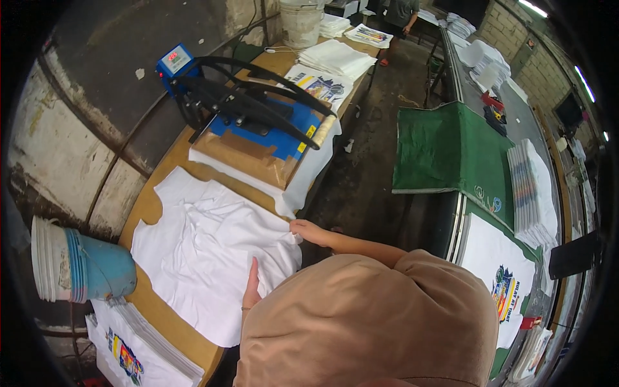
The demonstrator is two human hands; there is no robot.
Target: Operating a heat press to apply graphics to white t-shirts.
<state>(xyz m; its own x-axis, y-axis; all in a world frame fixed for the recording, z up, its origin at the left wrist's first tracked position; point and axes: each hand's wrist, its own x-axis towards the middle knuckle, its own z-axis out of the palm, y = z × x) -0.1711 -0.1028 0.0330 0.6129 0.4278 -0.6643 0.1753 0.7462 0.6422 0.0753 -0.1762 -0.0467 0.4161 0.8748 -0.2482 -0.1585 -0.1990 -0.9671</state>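
A plain white T-shirt point(200, 245) lies rumpled on the brown table point(149, 280), its neck end pointing away to the left. My right hand point(311, 233) pinches the near right edge of the shirt, fingertips closed on the cloth. Lower down, my left hand point(251, 291) is at the near hem, its thumb upright against the fabric and its other fingers mostly hidden. Just beyond the shirt stands a heat press point(258, 122) with a blue top plate, black arms and a lit control box. White cloth point(316, 174) hangs out from under the press.
Blue and white stacked buckets point(97, 267) stand at the left, above a pile of printed shirts point(138, 348). More white shirts point(338, 59) and a white bucket point(300, 22) sit behind the press. Across the aisle, green cloth point(451, 151) drapes a long table; another person point(403, 16) stands far back.
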